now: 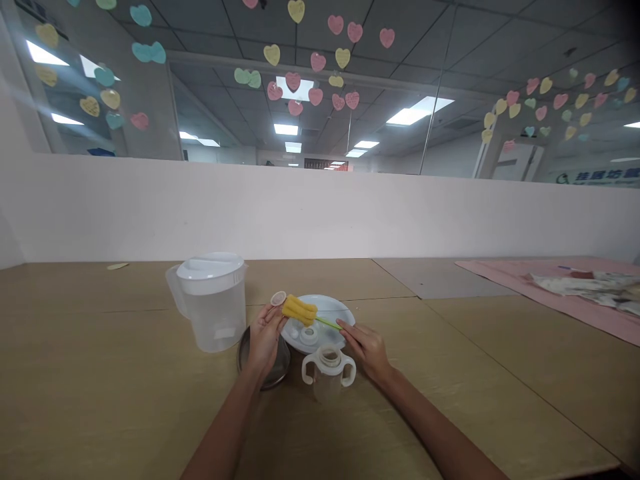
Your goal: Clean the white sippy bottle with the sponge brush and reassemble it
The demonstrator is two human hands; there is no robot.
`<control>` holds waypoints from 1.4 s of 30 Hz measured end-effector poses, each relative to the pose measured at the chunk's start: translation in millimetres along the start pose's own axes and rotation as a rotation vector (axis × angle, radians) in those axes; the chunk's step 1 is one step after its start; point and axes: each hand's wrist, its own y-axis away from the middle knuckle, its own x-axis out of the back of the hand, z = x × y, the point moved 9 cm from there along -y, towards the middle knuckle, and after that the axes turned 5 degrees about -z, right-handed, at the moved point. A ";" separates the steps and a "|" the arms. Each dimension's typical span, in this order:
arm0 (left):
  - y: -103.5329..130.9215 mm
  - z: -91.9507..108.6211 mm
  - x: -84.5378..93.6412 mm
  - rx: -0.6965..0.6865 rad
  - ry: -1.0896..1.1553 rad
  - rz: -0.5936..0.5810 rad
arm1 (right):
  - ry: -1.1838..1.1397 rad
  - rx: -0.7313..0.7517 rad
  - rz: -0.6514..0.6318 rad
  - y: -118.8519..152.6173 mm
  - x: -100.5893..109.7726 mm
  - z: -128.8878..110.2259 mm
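Observation:
My right hand [365, 345] is closed around the thin green handle of a bottle brush with a yellow sponge head [300, 310]. In my left hand [267, 337] a small round translucent lid [279, 299] is pinched, right beside the sponge. Below the sponge lies a white plate [345, 313] with a small white ring-shaped part [309, 335] on it. A clear baby bottle [329, 383] with two white side handles stands upright in front of the plate, its top uncovered. Partly behind my left hand is a dark round metal dish [279, 370].
A translucent lidded pitcher [216, 313] stands to the left on the wooden table [125, 393]. At the right, a pink cloth [505, 277] carries a crumpled pale item [580, 285]. A white wall [300, 213] with glass above borders the table's back.

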 end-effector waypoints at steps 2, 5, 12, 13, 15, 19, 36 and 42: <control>0.1 1.2 0.1 0.014 0.025 0.012 | -0.010 -0.012 -0.018 -0.6 -1.9 1.1; -4.0 3.1 3.9 0.036 0.133 0.039 | -0.001 -0.008 -0.045 -0.6 -3.5 0.5; -10.9 17.1 39.0 -0.070 0.028 0.226 | 0.057 -0.049 0.028 2.0 4.9 4.4; -8.4 21.1 46.0 -0.100 -0.108 0.280 | 0.057 -0.077 0.058 2.3 7.5 7.0; -4.0 26.8 55.3 -0.131 -0.368 0.355 | 0.059 -0.128 0.117 3.0 12.8 11.6; -2.9 31.2 59.6 -0.132 -0.813 0.363 | 0.036 -0.224 0.167 4.8 16.8 21.4; 11.1 19.7 -25.4 -0.475 -1.310 -0.225 | -0.026 -0.318 0.126 4.8 10.2 32.7; 6.9 -4.4 -33.8 -0.396 -1.458 -0.320 | 0.153 -0.373 0.027 0.8 3.1 36.4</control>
